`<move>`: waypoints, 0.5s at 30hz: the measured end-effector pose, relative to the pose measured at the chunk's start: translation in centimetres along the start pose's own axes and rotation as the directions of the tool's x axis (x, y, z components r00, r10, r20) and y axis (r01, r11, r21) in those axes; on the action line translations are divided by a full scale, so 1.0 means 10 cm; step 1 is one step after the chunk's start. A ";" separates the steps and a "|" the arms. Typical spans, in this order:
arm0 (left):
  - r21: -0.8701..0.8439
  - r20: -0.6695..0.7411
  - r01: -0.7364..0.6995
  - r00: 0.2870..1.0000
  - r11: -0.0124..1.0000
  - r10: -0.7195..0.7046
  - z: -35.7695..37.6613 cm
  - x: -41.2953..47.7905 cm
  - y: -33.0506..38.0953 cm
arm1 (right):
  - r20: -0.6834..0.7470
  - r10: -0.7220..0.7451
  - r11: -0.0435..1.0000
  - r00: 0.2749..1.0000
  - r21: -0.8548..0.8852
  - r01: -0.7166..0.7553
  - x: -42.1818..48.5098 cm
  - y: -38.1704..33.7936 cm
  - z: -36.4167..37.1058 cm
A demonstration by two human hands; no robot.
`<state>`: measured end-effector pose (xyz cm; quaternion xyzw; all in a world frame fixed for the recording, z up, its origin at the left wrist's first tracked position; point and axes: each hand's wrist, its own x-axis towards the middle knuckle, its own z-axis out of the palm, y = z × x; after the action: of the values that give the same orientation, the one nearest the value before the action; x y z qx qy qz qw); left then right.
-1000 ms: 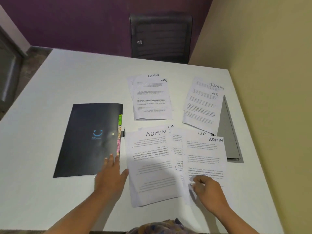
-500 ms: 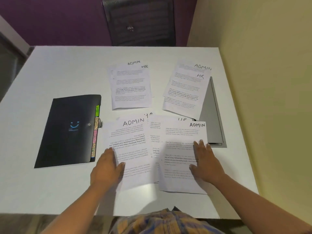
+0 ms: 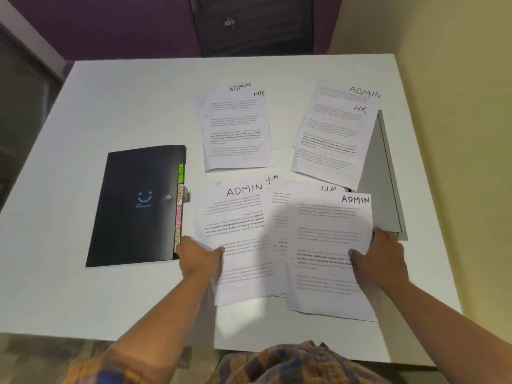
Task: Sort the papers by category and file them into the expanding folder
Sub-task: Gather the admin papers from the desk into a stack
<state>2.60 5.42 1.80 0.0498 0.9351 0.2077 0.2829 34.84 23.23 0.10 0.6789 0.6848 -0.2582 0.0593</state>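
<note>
Expanding folder (image 3: 133, 206) lies closed at 9 o'clock on your worktop (image 3: 124, 106), coloured tabs (image 3: 179, 212) poking from its right edge; contents hidden. Your left hand (image 3: 199, 259) pinches the near-left ADMIN sheet (image 3: 241, 217), your right hand (image 3: 382, 261) the near-right ADMIN sheet (image 3: 327, 217). Between them lies a half-covered sheet (image 3: 277, 217), heading cut off.

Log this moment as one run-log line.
stage: sorting | left grip holds left ADMIN sheet | right grip holds right ADMIN sheet | expanding folder closed
</note>
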 end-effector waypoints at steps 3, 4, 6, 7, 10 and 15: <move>-0.093 0.024 0.060 0.998 0.994 -0.058 -0.02 -0.02 0.02 | -0.020 0.064 0.998 0.998 0.007 -0.064 0.03 -0.04 -0.01; -0.107 0.023 0.063 0.998 0.992 -0.061 -0.03 -0.01 0.00 | -0.008 0.077 0.996 0.997 0.033 -0.077 0.05 -0.04 -0.01; -0.149 0.047 0.022 0.999 0.989 -0.015 -0.05 0.02 -0.04 | 0.041 0.124 0.984 0.991 0.122 -0.128 0.08 -0.05 -0.02; -0.172 0.074 -0.001 0.997 0.985 0.014 -0.07 0.03 -0.06 | 0.065 0.148 0.977 0.987 0.145 -0.156 0.10 -0.05 -0.03; -0.189 0.169 -0.079 0.979 0.979 0.112 -0.14 0.05 -0.11 | 0.069 0.183 0.969 0.981 0.153 -0.192 0.11 -0.04 -0.05; -0.214 0.125 -0.251 0.951 0.944 0.281 -0.31 0.02 -0.16 | 0.000 0.191 0.974 0.982 0.126 -0.190 0.07 -0.11 -0.06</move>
<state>0.77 2.88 3.43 0.1636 0.8701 0.3305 0.3270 33.87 24.17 0.58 0.7453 0.5993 -0.2898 0.0371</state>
